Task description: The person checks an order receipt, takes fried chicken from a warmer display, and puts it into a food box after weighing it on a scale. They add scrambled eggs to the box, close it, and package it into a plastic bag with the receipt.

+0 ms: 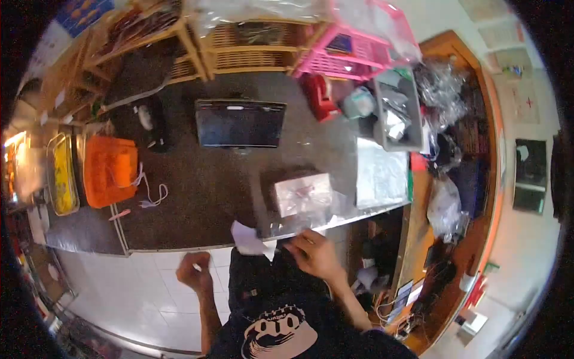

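Observation:
My left hand is held off the front edge of the table, over the white tiled floor. Its fingers are curled closed, and whatever they pinch, if anything, is too small to see. Closer to the middle, my right hand is also closed, thumb and fingers bent together at the table edge. Beside its fingertips is a white piece of paper, tilted at the edge; whether the fingers touch it I cannot tell. Just beyond the right hand, a flat pinkish-white pack in clear plastic lies on the table.
On the dark table stand a tablet-like screen, an orange basket, a red tape dispenser and a grey bin. A stack of clear plastic bags lies at the right. Wooden racks and a pink rack line the back.

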`<state>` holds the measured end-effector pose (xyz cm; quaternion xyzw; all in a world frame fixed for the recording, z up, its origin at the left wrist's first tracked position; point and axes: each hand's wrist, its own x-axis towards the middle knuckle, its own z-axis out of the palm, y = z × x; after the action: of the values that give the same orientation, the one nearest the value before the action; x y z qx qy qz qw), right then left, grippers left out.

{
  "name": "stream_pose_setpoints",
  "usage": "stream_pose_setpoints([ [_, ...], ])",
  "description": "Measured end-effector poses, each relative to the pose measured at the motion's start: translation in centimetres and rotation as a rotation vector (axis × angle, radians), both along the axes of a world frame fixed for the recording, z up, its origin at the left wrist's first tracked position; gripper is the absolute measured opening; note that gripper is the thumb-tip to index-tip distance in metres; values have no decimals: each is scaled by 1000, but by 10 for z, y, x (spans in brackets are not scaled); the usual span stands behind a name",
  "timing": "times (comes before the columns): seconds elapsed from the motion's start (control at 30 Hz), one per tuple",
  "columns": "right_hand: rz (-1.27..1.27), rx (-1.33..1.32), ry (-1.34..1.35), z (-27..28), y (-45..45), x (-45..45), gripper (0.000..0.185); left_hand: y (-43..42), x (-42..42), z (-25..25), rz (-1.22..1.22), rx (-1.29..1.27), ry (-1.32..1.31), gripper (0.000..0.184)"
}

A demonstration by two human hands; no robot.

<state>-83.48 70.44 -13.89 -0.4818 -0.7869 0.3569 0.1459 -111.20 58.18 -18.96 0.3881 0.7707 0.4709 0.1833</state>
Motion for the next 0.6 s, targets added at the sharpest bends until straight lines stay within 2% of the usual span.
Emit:
stream_pose_setpoints([
  [0.03,-42,-146,-10,27,-13,36,12,-2,17,23,-159,-64,-14,10],
  [0.1,-141,-296,-45,76,-35,107,12,17,69,68,-395,225,-474,9],
  [0.13,-270,-284,-42,84,-52,144,9,25,90,83,-529,198,-451,9],
  [0.2,-340,-257,4,107,-61,201,10,45,136,106,-738,130,-480,13],
  [0.23,-564,-314,17,103,-70,223,6,62,162,114,-820,94,-532,14],
  [0.27,-468,-259,17,100,-57,247,1,80,190,113,-858,143,-507,15],
  [0.3,-374,-202,20,96,-44,270,5,99,219,108,-896,195,-482,16],
  [0.33,-545,-82,-41,60,-47,295,7,117,246,95,-927,134,-484,13],
  [0.4,-629,-169,5,-16,-30,366,14,163,306,60,-888,83,-481,9],
  [0.43,-644,-209,4,-30,-11,372,16,180,333,34,-796,43,-603,9],
  [0.47,-656,-245,4,-44,13,376,18,199,345,16,-763,19,-614,10],
  [0.53,-607,-153,-115,-72,54,367,23,220,359,-50,-554,92,-439,10],
  [0.57,-532,-142,-181,-98,72,367,25,221,345,-37,-429,-85,-448,11],
  [0.6,-453,-161,-126,-116,91,355,25,219,332,-81,-404,-17,-358,10],
])
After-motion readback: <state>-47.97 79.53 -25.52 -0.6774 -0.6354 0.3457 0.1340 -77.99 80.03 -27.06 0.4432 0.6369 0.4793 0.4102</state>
